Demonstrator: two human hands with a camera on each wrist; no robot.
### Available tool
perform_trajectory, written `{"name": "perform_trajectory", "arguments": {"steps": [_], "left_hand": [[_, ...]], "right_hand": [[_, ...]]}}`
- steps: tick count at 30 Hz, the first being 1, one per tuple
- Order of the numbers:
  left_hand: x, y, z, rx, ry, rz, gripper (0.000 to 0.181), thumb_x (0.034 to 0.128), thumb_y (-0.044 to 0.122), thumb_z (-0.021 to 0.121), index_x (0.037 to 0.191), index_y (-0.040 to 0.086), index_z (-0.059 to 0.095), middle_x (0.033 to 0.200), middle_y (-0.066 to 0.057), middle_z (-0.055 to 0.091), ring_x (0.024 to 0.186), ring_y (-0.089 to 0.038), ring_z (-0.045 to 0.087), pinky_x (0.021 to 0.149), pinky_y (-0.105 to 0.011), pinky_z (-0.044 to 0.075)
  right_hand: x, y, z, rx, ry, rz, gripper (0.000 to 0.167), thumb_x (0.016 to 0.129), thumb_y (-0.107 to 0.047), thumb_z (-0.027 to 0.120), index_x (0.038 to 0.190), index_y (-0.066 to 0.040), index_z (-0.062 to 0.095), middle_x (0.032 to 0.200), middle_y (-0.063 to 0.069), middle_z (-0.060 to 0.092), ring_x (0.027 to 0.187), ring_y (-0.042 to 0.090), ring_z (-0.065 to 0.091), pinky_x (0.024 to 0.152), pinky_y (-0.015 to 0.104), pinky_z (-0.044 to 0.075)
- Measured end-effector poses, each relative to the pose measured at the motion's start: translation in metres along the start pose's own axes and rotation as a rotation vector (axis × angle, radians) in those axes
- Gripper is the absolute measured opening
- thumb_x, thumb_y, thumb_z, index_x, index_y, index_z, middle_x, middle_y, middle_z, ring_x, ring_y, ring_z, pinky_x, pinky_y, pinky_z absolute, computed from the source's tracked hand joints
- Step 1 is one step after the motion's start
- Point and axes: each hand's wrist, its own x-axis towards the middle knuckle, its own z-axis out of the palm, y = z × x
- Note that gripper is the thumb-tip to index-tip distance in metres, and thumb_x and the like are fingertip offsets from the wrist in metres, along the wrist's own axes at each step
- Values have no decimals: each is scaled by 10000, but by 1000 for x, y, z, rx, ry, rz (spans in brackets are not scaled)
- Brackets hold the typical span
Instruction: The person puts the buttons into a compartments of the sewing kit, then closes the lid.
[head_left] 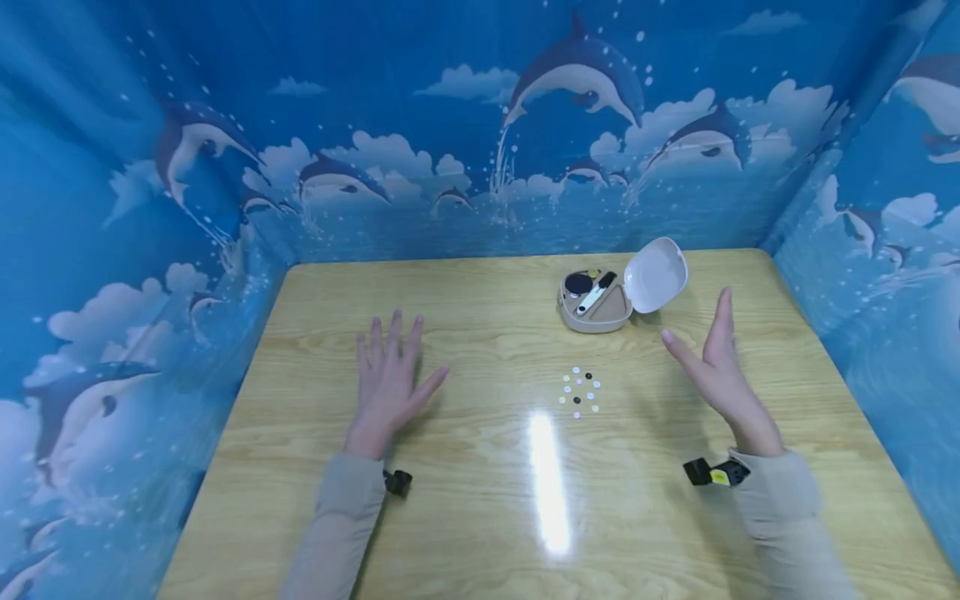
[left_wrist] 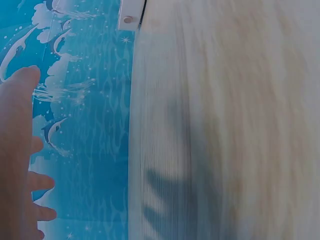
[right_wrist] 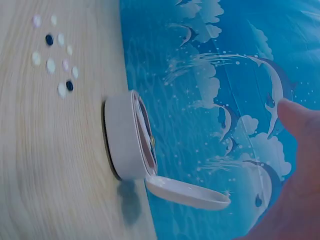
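My left hand [head_left: 386, 383] is over the left part of the table, fingers spread and straight, holding nothing. On the right, my right hand [head_left: 723, 375] is raised with its thumb apart from straight fingers, also holding nothing. Between the hands, nearer the right one, several small white, pinkish and black buttons [head_left: 577, 400] lie scattered. Behind them stands a small light case [head_left: 600, 323] with its lid [head_left: 657, 275] flipped back to the right. Inside the case are a dark round piece [head_left: 578, 284] and a white tool with a black end [head_left: 596, 294], its kind unclear.
The wooden table [head_left: 465, 333] has its back edge just behind the case. Blue dolphin-printed curtains [head_left: 450, 150] hang at the back and both sides. A bright light reflection lies on the tabletop. Each wrist carries a small black camera.
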Motion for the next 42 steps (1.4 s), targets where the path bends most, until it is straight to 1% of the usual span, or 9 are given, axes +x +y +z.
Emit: {"name": "perform_trajectory", "arguments": {"steps": [5, 10, 17, 24, 27, 30, 36, 38, 42], "left_hand": [[11, 10, 6, -34, 2, -2, 888, 942, 700, 418, 1610, 200, 114, 1649, -178, 83, 1489, -440, -12, 1186, -643, -4], [24, 20, 11, -94, 14, -3, 885, 948, 711, 376, 1610, 191, 102, 1649, -176, 86, 1494, -427, -3, 1193, -624, -11], [45, 35, 19, -239, 30, -10, 858, 969, 643, 430, 1602, 146, 133, 1645, -173, 114, 1493, -417, 71, 1204, -603, 21], [61, 53, 32, -243, 1, -17, 845, 985, 628, 401, 1599, 120, 121, 1647, -165, 112, 1493, -405, 97, 1206, -601, 79], [68, 61, 38, -267, -14, -11, 848, 986, 633, 385, 1601, 118, 109, 1645, -169, 115, 1495, -403, 95, 1209, -594, 79], [75, 68, 43, -313, -29, -11, 852, 987, 637, 372, 1603, 121, 91, 1644, -173, 120, 1492, -409, 109, 1215, -576, 67], [91, 84, 54, -403, -57, -17, 844, 995, 633, 355, 1599, 100, 102, 1641, -164, 145, 1489, -387, 154, 1217, -563, 97], [96, 89, 58, -426, -66, -23, 838, 998, 628, 355, 1598, 95, 113, 1641, -158, 155, 1491, -371, 157, 1218, -557, 102], [105, 101, 65, -476, -58, -45, 824, 1001, 614, 367, 1592, 86, 142, 1634, -159, 183, 1489, -364, 173, 1217, -553, 120]], "right_hand": [[2, -1, 9, 223, 20, 96, 1025, 1017, -351, 535, 1460, -290, -387, 1541, 18, -426, 1430, 339, -281, 1133, 652, -119], [4, -1, 16, 325, 58, 220, 1023, 1011, -444, 512, 1429, -349, -417, 1546, 23, -420, 1456, 314, -244, 1168, 614, -53], [13, 1, 26, 559, 136, 278, 1009, 1011, -440, 513, 1460, -329, -384, 1577, 80, -361, 1472, 302, -214, 1196, 470, -109], [23, 10, 41, 676, 117, 373, 976, 1015, -501, 458, 1458, -314, -391, 1577, 42, -369, 1445, 226, -295, 1157, 445, -212], [27, 12, 49, 788, 132, 374, 954, 1030, -441, 456, 1469, -294, -379, 1581, 37, -363, 1442, 195, -305, 1148, 403, -235], [32, 13, 57, 891, 158, 337, 950, 1038, -353, 473, 1484, -263, -361, 1597, 59, -327, 1459, 180, -273, 1155, 366, -229], [41, 15, 74, 972, 226, 261, 954, 1027, -260, 511, 1512, -159, -304, 1646, 140, -142, 1509, 190, -118, 1203, 327, -136], [44, 17, 78, 978, 257, 257, 936, 1025, -248, 511, 1524, -137, -272, 1655, 140, -76, 1517, 195, -63, 1213, 354, -115], [48, 23, 85, 972, 295, 262, 908, 1025, -284, 515, 1547, -143, -215, 1665, 104, -16, 1520, 195, -29, 1202, 497, -115]]}}
